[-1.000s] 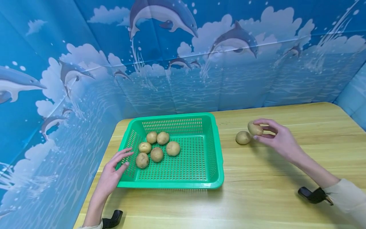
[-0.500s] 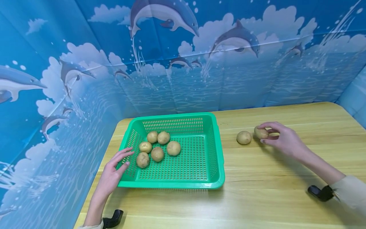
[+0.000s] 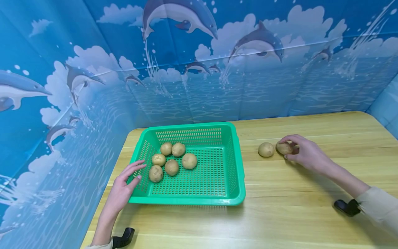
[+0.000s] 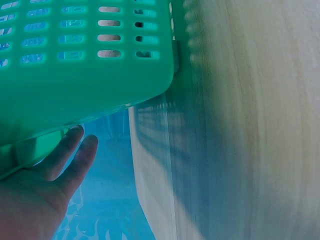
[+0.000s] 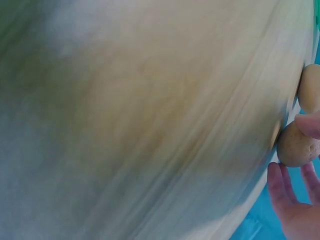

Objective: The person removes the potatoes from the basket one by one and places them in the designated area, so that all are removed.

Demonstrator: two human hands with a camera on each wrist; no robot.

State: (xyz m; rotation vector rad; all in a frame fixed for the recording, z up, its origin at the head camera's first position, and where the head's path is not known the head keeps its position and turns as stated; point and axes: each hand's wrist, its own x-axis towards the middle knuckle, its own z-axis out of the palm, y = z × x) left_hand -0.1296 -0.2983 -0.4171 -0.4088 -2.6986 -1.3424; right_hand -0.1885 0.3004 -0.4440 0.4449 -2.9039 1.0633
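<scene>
My right hand (image 3: 306, 154) holds a potato (image 3: 284, 148) between thumb and fingers, down at the tabletop. Just left of it lies another potato (image 3: 266, 149). In the right wrist view the thumb lies against the held potato (image 5: 297, 145), with fingertips on its other side. At the left side of a green plastic basket (image 3: 186, 200), my left hand (image 3: 122, 188) rests at the rim with its fingers loosely extended and no potato in them. Several potatoes (image 3: 171, 167) sit in the basket's left half.
The wooden table (image 3: 295, 214) bears the basket and the two potatoes to its right. A blue dolphin-print curtain (image 3: 202, 93) hangs along the table's back and left side. Black wrist devices (image 3: 346, 207) sit at both wrists.
My right hand has moved slightly right and lowered its potato to the table, beside the other one. The left hand and the basket have stayed in place.
</scene>
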